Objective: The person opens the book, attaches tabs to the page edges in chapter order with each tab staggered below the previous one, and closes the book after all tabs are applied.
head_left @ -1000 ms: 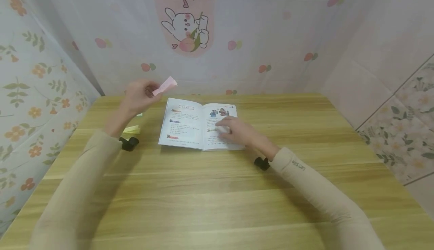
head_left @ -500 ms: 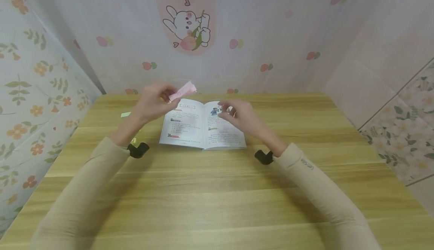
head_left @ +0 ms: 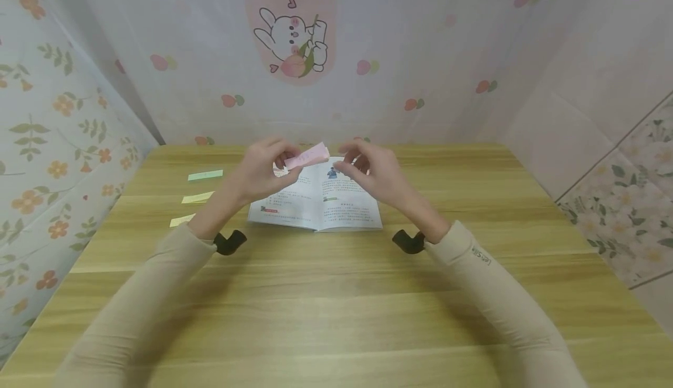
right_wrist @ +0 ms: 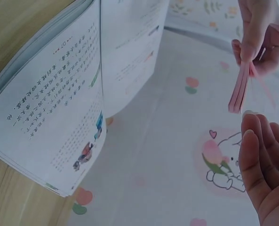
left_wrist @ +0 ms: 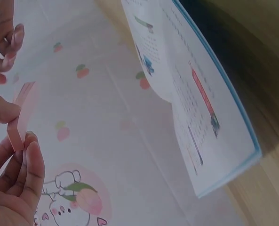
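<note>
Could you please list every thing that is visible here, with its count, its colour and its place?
pad of sticky notes: one, pink, held in the air above the book.
book: one, white pages with a blue edge, lying open on the table, middle far side.
paper strips: three, one green and two yellow, lying on the table left of the book.
table: one, light wood, fills the lower view.
wall covering: pale with fruit prints and a rabbit picture, behind the table.
left hand: one, pinches the pink pad.
right hand: one, fingers relaxed, next to the pad's free end.
sleeves: two, beige.
</note>
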{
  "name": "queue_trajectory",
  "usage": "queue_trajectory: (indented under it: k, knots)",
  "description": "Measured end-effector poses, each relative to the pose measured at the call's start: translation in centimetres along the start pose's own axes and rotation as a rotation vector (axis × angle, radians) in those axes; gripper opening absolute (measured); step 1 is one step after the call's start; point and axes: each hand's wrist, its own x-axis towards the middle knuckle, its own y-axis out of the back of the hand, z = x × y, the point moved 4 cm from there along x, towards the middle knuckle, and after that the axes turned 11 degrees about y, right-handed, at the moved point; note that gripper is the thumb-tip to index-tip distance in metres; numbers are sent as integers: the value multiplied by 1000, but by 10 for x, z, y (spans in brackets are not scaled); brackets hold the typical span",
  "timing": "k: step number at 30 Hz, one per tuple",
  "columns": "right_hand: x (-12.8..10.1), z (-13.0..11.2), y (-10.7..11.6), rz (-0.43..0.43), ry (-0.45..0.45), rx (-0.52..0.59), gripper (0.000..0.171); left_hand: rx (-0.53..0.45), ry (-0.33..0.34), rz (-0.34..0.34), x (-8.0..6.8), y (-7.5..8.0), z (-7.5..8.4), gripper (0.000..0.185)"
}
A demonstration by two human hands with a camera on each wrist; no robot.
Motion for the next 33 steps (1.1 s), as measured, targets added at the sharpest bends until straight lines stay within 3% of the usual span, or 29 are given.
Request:
queue_trajectory:
  k: [13,19,27,33]
  knots:
    - [-3,-3,0,-8,-57,71,17,-37,-114,-19,-1,-21,21,20]
    - [-5,-3,0,-4,-55,85,13,-26,-115,-8,-1,-25,23,19]
    - [-5,-7,0,21,26,84,11,24,-101,-31,-2,-31,21,18]
    - [-6,-9,4,97,57,162,8,19,-67,-33,-3,-33,18,22]
